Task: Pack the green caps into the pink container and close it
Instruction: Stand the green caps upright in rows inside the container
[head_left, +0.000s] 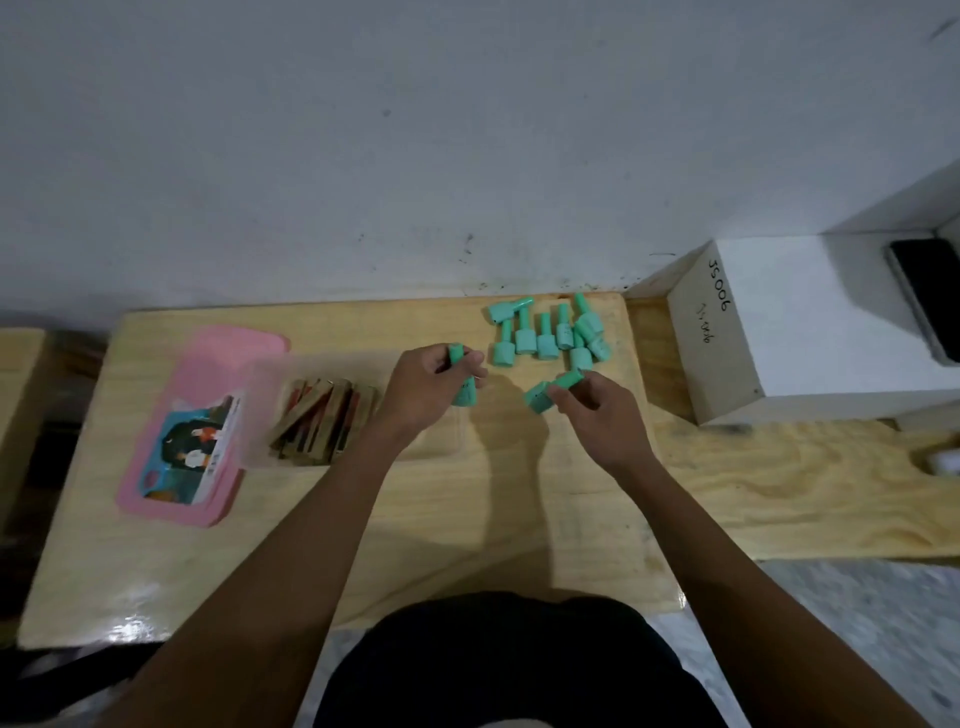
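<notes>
head view: left hand (423, 387) and right hand (597, 410) each around a green cap (550, 391)

One head-worn wide-angle view — looking forward and steeply down, close over the wooden table (467, 519) against the wall.

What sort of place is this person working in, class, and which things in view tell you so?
Probably a plain indoor workroom or makeshift sorting station: a bare wooden table pushed against a scuffed white wall, and a white box with a handwritten code. No household furnishings show.
</notes>
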